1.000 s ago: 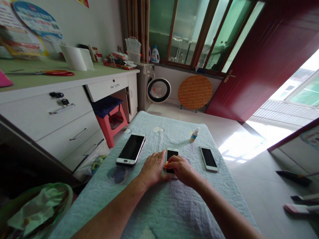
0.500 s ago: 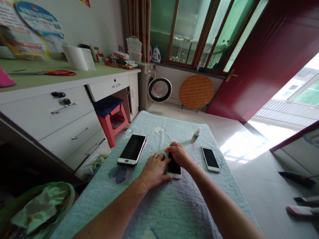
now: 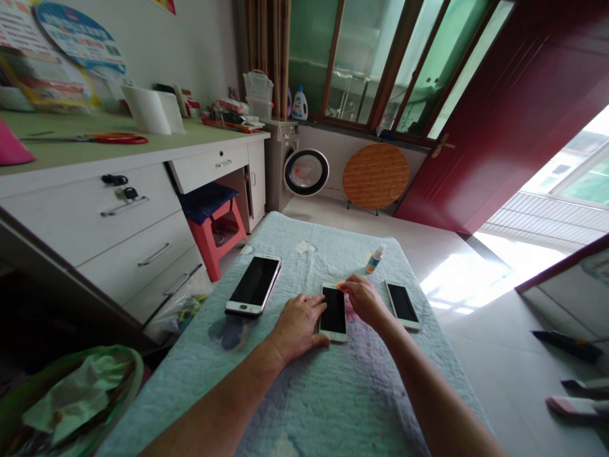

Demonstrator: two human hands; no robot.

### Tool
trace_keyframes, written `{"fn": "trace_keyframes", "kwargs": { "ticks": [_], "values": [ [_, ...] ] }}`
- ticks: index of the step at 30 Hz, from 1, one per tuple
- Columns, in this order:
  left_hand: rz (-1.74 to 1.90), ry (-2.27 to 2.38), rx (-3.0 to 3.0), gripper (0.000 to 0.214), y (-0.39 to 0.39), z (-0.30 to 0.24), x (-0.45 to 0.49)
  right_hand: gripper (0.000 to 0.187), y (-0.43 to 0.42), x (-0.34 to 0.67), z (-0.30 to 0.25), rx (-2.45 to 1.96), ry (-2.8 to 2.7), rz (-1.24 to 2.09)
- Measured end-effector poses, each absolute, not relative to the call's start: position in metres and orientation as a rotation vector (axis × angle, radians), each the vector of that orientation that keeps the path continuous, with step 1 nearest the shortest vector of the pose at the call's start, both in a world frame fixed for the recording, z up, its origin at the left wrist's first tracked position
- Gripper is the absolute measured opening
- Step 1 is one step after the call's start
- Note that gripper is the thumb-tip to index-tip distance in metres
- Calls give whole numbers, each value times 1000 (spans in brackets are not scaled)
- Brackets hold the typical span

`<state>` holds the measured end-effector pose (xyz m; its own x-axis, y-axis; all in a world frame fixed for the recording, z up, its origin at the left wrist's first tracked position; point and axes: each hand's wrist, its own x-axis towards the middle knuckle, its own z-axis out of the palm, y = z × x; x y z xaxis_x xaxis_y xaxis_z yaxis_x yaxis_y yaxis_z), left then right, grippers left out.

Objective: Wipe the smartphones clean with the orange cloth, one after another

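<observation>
A white smartphone (image 3: 333,314) with a dark screen lies face up in the middle of the cloth-covered table. My left hand (image 3: 297,320) grips its left side, thumb at the lower corner and fingertips at the screen's edge. Pinched in my right hand (image 3: 364,298) is a small orange cloth (image 3: 340,285), pressed at the phone's top right corner; most of it is hidden by the fingers. A larger white phone (image 3: 254,284) lies to the left, and another white phone (image 3: 403,304) to the right. Beyond my right hand stands a small spray bottle (image 3: 375,259).
A pale blue quilted cloth (image 3: 304,412) covers the table. On the left are a white desk (image 3: 128,235), a red stool (image 3: 216,235) and a bin (image 3: 128,381) with crumpled paper. Behind stand an open washing machine (image 3: 280,165) and a round wooden tabletop (image 3: 375,176).
My right hand has slid right with the orange cloth, from the phone's top left corner to its top right, uncovering more of the screen. My left hand stays on the phone.
</observation>
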<state>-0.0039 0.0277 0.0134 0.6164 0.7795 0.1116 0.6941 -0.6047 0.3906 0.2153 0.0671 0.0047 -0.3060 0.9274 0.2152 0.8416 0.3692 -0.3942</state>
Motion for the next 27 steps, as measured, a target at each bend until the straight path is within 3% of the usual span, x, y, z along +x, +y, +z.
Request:
{"fn": "trace_keyframes", "kwargs": {
  "ticks": [13,27],
  "values": [
    [382,1158,2522,69,28,17,-3,21,77,163,3,-1434,-2363,273],
    [408,1164,2495,65,29,12,-4,28,69,205,3,-1572,-2206,252]
  ]
}}
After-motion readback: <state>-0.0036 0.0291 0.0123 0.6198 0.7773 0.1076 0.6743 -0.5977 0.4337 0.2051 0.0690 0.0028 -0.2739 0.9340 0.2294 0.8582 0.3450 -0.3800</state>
